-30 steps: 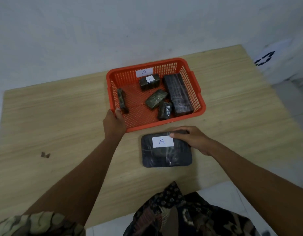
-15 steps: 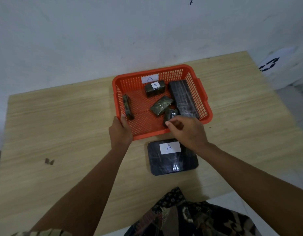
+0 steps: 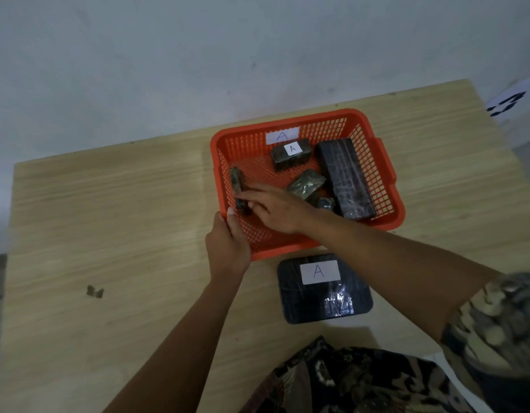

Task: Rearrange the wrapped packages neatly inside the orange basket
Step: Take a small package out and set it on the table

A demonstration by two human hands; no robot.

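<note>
On the wooden table [image 3: 108, 234], the near left corner of the orange basket [image 3: 386, 186] is gripped by the left hand [image 3: 228, 245], thumb hooked over the rim. Just inside the left wall, a narrow wrapped package [image 3: 237, 186] standing on edge is touched by the fingers of the right hand [image 3: 275, 207]; whether it is pinched cannot be told. Further right in the basket are seen a labelled package [image 3: 292, 154], a tilted small package [image 3: 306, 183], a partly hidden small one [image 3: 326, 202] and a long dark package [image 3: 345, 177]. A flat dark package [image 3: 323, 289], labelled A, lies outside on the table, just before the basket.
</note>
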